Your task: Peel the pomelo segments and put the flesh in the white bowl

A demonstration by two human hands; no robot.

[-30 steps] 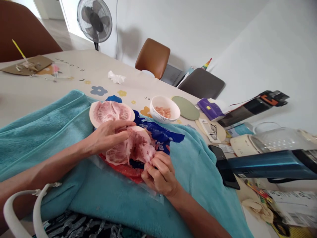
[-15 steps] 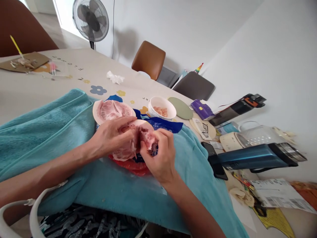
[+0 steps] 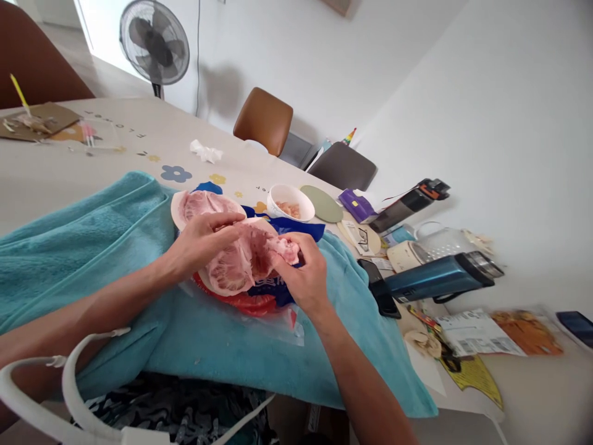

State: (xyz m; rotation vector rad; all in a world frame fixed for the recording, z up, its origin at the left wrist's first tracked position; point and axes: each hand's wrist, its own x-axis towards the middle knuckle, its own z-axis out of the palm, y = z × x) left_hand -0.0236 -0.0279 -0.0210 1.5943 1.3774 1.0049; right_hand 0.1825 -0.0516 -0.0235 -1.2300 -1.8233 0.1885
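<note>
A pink pomelo half (image 3: 231, 272) sits cut side up on a red and blue plastic bag (image 3: 259, 304). My left hand (image 3: 206, 244) is closed over its upper left rim, thumb and fingers pressing the flesh. My right hand (image 3: 303, 272) pinches a pomelo segment (image 3: 285, 247) at the right side of the half, between thumb and fingers. The segment leans outward and still seems joined to the half, with a hollow beside it. Behind my left hand lies another pomelo half (image 3: 194, 204). A white bowl (image 3: 303, 207) with pink fruit pieces stands beyond.
A teal towel (image 3: 222, 352) covers the near table edge and my lap. To the right are a phone (image 3: 380, 287), a blue bottle (image 3: 438, 278), a dark bottle (image 3: 407, 207), glasses (image 3: 362, 238) and a purple pack (image 3: 356, 205). Crumpled tissue (image 3: 206, 151) lies farther back.
My right hand has pulled the segment outward, and the hollow in the pomelo half now shows wider. My left hand stays on the half. The whole view has shifted slightly.
</note>
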